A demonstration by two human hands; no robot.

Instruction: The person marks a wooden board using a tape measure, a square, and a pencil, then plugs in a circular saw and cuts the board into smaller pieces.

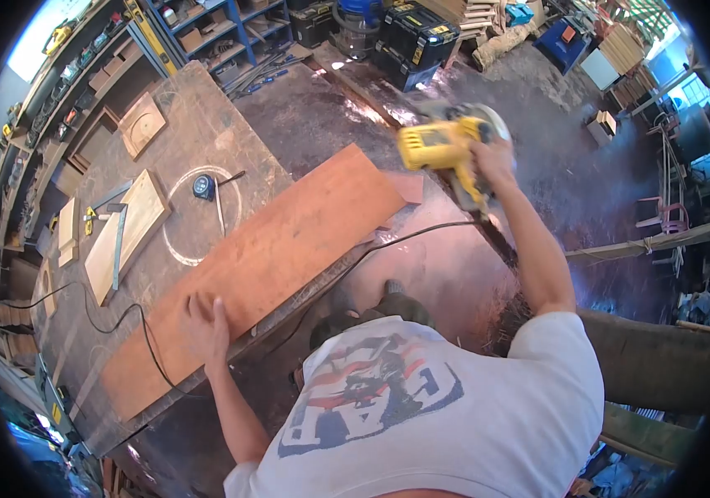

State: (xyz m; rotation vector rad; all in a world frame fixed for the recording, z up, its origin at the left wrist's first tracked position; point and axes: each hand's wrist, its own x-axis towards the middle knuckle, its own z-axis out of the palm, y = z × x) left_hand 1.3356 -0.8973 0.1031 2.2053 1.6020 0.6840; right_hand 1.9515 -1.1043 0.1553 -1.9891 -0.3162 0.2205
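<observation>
My left hand [207, 329] lies on a long reddish-brown wooden board [276, 249], its fingers spread near the board's front edge. The board rests on the workbench, its far end at the bench edge. Beyond that end, my right hand [494, 159] grips a yellow circular saw [438, 145] by the handle, held up in the air away from the board. The saw is slightly blurred. A black power cord [388, 242] runs from it along the bench edge. A small reddish piece of wood [407, 187] shows beside the board's far end.
On the workbench [243, 145] are a tape measure [204, 187], a pale board [133, 228] with a square [119, 249] on it, and a square wooden piece [142, 124]. Toolboxes [415, 41] and a long dark beam [363, 95] are on the dusty floor. Shelves stand behind.
</observation>
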